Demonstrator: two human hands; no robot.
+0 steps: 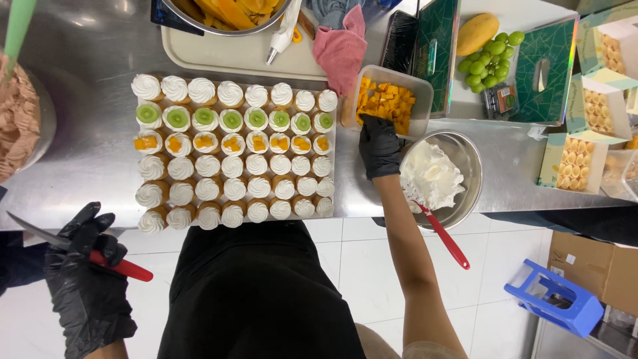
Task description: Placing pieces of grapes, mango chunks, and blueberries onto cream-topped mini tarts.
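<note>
Two gloved hands worked either side of the cupcake tray: the right hand reached, fingers pinched, into the mango-cube tub just right of it, while the left hand hung below-left, fist clamped on a red-handled knife.

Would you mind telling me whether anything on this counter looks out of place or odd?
Mostly tidy. The metal bowl of cream overhangs the counter edge, with its red spatula sticking out over the floor. A pink cloth lies crumpled beside the tub of orange cubes. The left hand holds a red-handled knife off the counter.
</note>
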